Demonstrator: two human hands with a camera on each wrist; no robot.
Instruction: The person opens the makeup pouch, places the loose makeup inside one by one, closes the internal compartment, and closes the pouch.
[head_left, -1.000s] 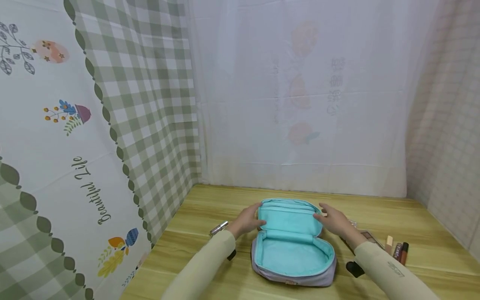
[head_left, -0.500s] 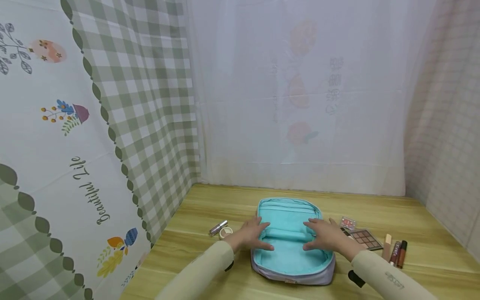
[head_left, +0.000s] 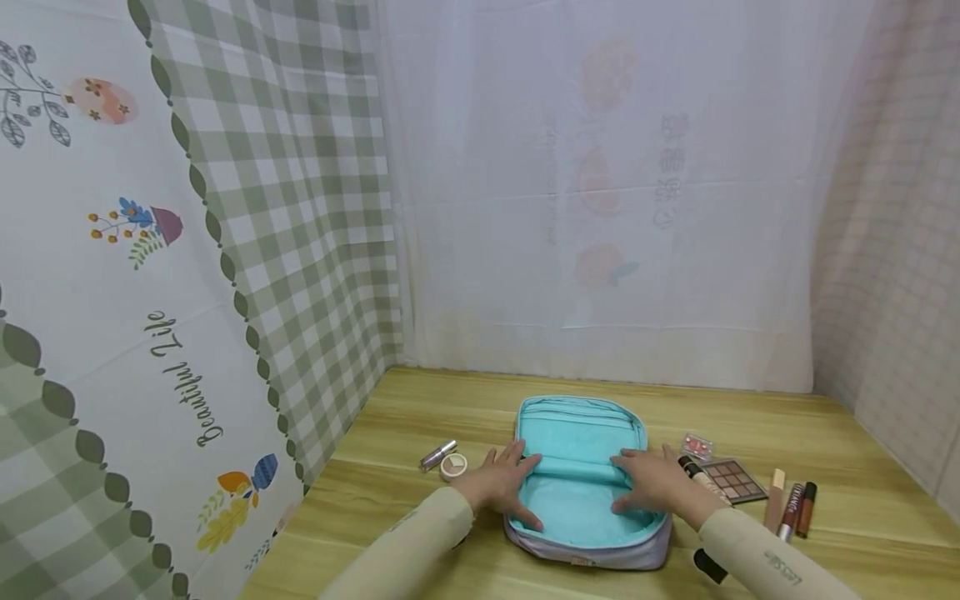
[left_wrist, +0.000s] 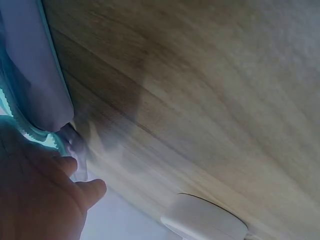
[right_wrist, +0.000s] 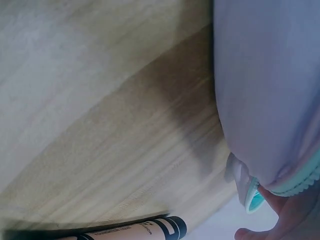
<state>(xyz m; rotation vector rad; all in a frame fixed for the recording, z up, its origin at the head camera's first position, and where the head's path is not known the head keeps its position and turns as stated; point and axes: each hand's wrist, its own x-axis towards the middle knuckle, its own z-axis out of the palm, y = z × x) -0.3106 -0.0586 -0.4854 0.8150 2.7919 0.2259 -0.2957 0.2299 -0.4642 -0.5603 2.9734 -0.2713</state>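
Note:
A makeup bag (head_left: 581,512), lilac outside and turquoise inside, lies unzipped on the table with its lid (head_left: 577,425) folded back. My left hand (head_left: 497,485) reaches over its left rim, fingers spread toward the hinge and thumb toward the front. On the opposite rim is my right hand (head_left: 657,482), its fingers also spread over the turquoise lining. Both wrist views show the bag's lilac side wall (left_wrist: 42,75) with a hand at the zipper edge. No loose item shows inside the bag.
Left of the bag lie a silver lip tube (head_left: 438,455) and a round white compact (head_left: 453,467). To the right are a small clear blush case (head_left: 697,447), an eyeshadow palette (head_left: 733,481), a black-capped beige tube (head_left: 697,473) and several slim makeup tubes (head_left: 791,510).
Both hands have come down from the sides of the lid to the rims of the bag's lower half. The lid now lies back without a hand on it.

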